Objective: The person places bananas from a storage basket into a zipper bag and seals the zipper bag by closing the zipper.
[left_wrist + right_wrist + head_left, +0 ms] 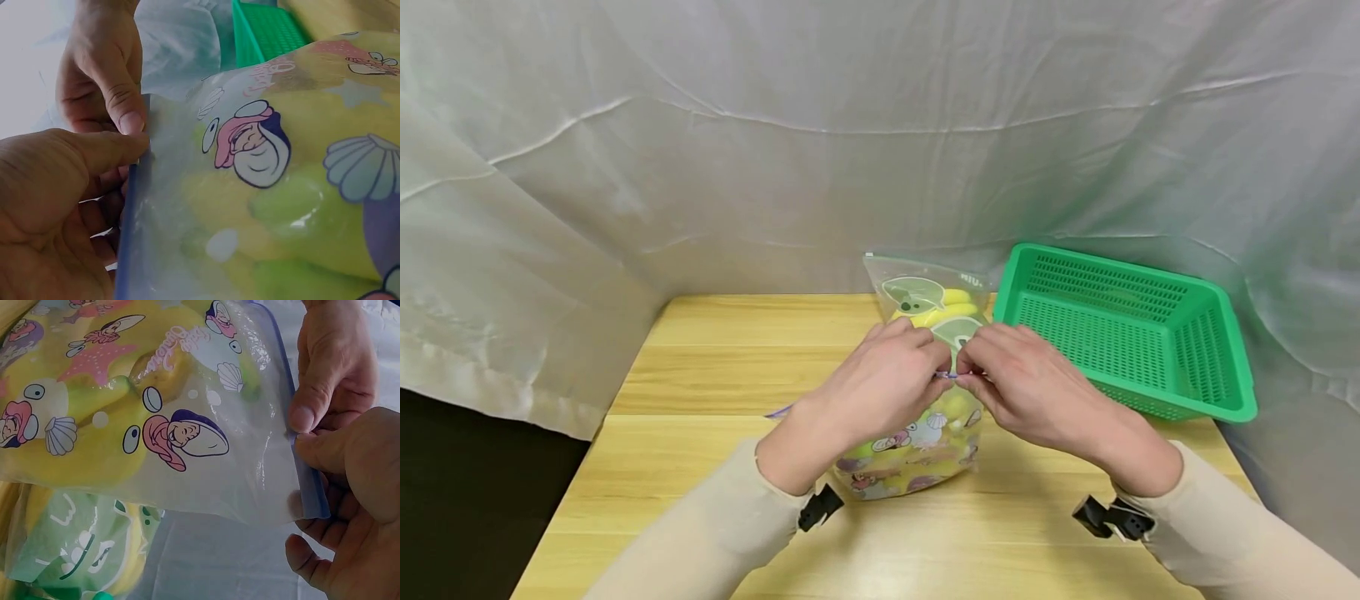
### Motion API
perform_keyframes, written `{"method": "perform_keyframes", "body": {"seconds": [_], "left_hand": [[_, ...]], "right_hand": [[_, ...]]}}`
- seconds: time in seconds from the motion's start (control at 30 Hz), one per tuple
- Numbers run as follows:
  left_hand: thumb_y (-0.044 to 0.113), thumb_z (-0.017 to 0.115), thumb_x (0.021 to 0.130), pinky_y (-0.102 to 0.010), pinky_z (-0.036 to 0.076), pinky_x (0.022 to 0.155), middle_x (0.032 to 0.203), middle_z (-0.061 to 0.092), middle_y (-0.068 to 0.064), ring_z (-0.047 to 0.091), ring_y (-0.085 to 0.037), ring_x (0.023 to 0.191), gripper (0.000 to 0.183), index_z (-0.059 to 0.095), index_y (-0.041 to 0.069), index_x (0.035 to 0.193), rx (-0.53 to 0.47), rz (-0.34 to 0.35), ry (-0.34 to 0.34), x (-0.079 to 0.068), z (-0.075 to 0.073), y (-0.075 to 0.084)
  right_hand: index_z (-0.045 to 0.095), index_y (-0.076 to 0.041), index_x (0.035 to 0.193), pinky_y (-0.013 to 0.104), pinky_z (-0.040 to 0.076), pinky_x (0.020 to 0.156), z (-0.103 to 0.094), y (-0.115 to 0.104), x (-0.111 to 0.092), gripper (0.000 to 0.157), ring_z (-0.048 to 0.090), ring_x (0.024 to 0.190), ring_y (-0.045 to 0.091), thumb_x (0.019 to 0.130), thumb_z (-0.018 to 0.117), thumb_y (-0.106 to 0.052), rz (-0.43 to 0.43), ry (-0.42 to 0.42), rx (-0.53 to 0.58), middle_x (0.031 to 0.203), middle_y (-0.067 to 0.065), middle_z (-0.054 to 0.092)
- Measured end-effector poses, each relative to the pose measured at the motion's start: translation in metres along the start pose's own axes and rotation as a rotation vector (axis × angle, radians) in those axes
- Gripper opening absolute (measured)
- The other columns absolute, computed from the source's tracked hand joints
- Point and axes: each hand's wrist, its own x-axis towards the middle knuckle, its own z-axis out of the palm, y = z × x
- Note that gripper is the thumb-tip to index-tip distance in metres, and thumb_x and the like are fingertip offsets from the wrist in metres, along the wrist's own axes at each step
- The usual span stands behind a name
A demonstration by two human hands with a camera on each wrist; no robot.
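A clear zip bag [925, 454] printed with shells and cartoon faces stands on the table, with yellow and green contents showing through. Along its top runs a blue-purple zip edge [130, 231]. My left hand [883, 371] pinches that edge between thumb and fingers near the middle. Close beside it, almost touching, my right hand [1030, 379] pinches the same edge [309, 487]. Whether a slider sits under the fingertips is hidden. Behind stands a second zip bag [917, 268] with green print, holding long yellow things [957, 310] that look like bananas.
A green perforated basket [1240, 392] stands at the back right of the wooden table [700, 475]; only its bare floor and walls show inside. Grey-white cloth [820, 167] hangs behind the table and at both sides.
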Motion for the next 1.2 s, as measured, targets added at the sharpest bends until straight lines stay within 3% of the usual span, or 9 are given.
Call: {"method": "perform_keyframes", "body": {"seconds": [0.17,0.37,0.6,0.97,1.2], "left_hand": [[0.031,0.070,0.102,-0.029,0.036,0.071,0.088,0.064,0.007,0.051,-0.017,0.087,0.016,0.068,0.018,0.093,0.040,0.011,0.017,-0.002,-0.002,0.002],[0.029,0.073,0.100,-0.028,0.038,0.070,0.084,0.064,0.005,0.048,-0.017,0.082,0.017,0.069,0.016,0.090,0.076,0.027,0.020,-0.004,-0.005,0.001],[0.027,0.077,0.097,-0.029,0.040,0.082,0.082,0.067,0.005,0.053,-0.013,0.077,0.017,0.071,0.013,0.089,0.109,0.071,0.038,-0.008,-0.006,-0.005],[0.023,0.077,0.097,-0.030,0.043,0.089,0.089,0.071,0.005,0.065,-0.016,0.091,0.013,0.072,0.014,0.091,0.085,0.060,0.035,-0.017,-0.008,-0.012],[0.021,0.078,0.096,-0.031,0.043,0.084,0.085,0.068,0.006,0.058,-0.016,0.080,0.012,0.071,0.015,0.090,0.068,0.042,0.053,-0.024,-0.008,-0.018]], "right_hand": [[0.060,-0.018,0.089,0.030,0.035,0.071,0.000,-0.001,-0.001,0.017,0.045,0.074,0.008,0.095,0.075,-0.020,-0.002,0.013,-0.018,0.081,-0.010,0.052],[0.060,-0.018,0.088,0.030,0.035,0.071,-0.001,0.000,-0.001,0.016,0.046,0.074,0.008,0.095,0.075,-0.017,-0.007,0.015,-0.024,0.081,-0.010,0.053],[0.061,-0.019,0.089,0.030,0.036,0.072,-0.004,0.001,-0.005,0.015,0.048,0.076,0.006,0.095,0.075,-0.015,0.018,-0.006,-0.006,0.083,-0.012,0.056],[0.061,-0.020,0.089,0.031,0.038,0.074,-0.006,0.003,-0.009,0.016,0.048,0.076,0.005,0.095,0.075,-0.014,0.052,-0.024,-0.002,0.082,-0.013,0.056],[0.062,-0.020,0.089,0.033,0.039,0.075,-0.006,0.005,-0.012,0.016,0.047,0.076,0.005,0.095,0.075,-0.014,0.063,-0.028,-0.008,0.082,-0.013,0.055]]}}
